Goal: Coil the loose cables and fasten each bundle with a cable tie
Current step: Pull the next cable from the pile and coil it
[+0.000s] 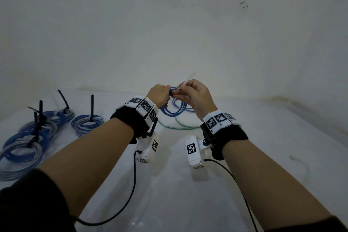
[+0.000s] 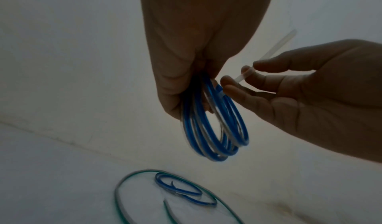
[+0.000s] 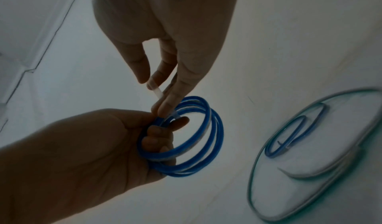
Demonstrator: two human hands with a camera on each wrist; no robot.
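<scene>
A blue and clear coiled cable [image 1: 174,109] [image 2: 217,126] [image 3: 192,139] hangs above the white table, gripped at its top by my left hand [image 1: 160,95] [image 2: 192,74] [image 3: 115,139]. My right hand [image 1: 194,96] [image 2: 299,88] [image 3: 165,67] pinches a translucent white cable tie [image 1: 185,83] [image 2: 268,54] [image 3: 156,91] at the top of the coil; the tie's tail sticks up and away. Whether the tie is closed round the coil I cannot tell.
Several tied blue coils [image 1: 28,137] with black ties standing up lie at the left of the table. A loose green-edged cable [image 1: 178,127] [image 2: 165,198] [image 3: 310,154] and a small blue loop [image 2: 179,186] [image 3: 293,134] lie under the hands. A pale wall rises behind.
</scene>
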